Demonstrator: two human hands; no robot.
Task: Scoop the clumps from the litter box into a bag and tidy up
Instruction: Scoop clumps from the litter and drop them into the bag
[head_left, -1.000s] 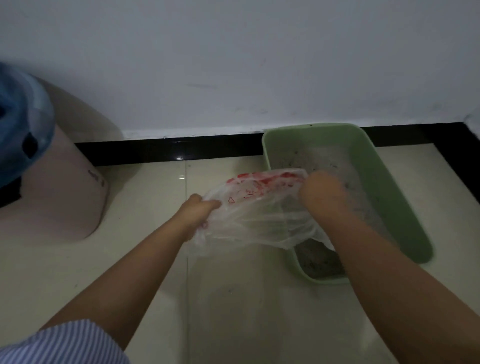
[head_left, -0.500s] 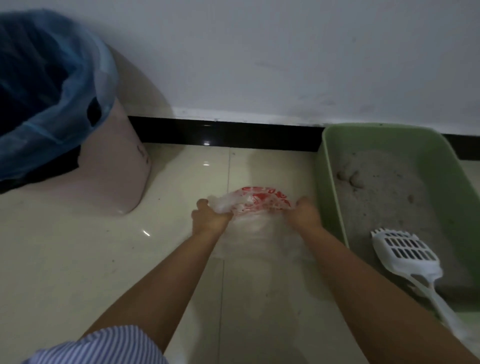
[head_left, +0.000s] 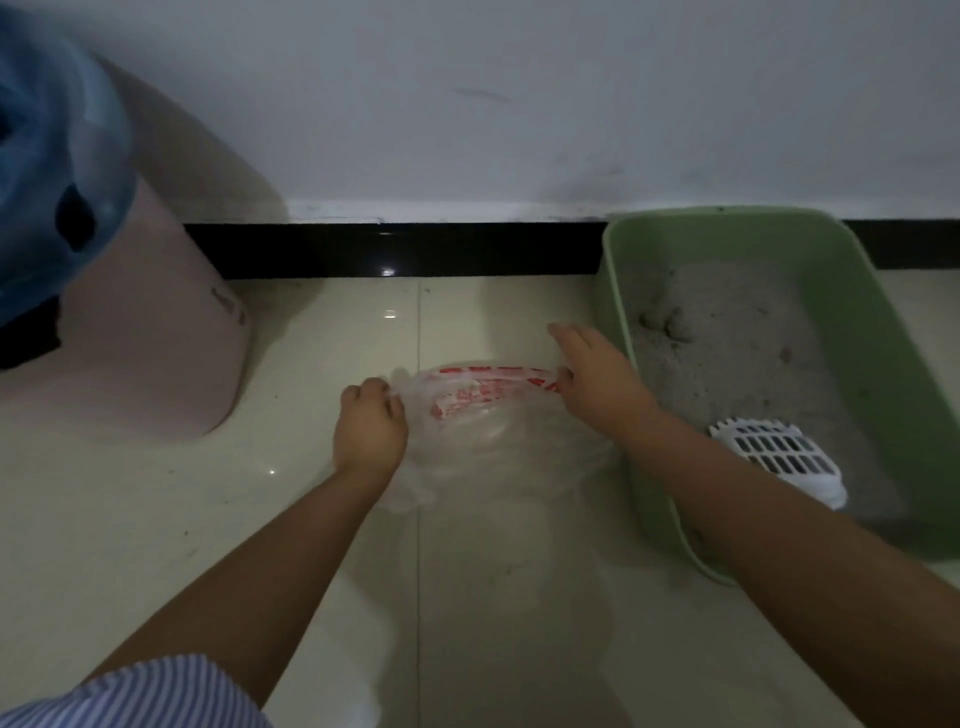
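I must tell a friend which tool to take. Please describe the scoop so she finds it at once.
Look at the green litter box by the wall, right of the plastic bag. In its near end, on the grey litter, lies the scoop. It is the only white thing there, with a slotted head.

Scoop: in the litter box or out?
In. The white scoop lies on the litter inside the green litter box; neither hand touches it.

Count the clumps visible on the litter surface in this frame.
3. Two sit together near the far left of the litter box, clump pair; one smaller clump lies farther right. More may be buried or hidden under the scoop.
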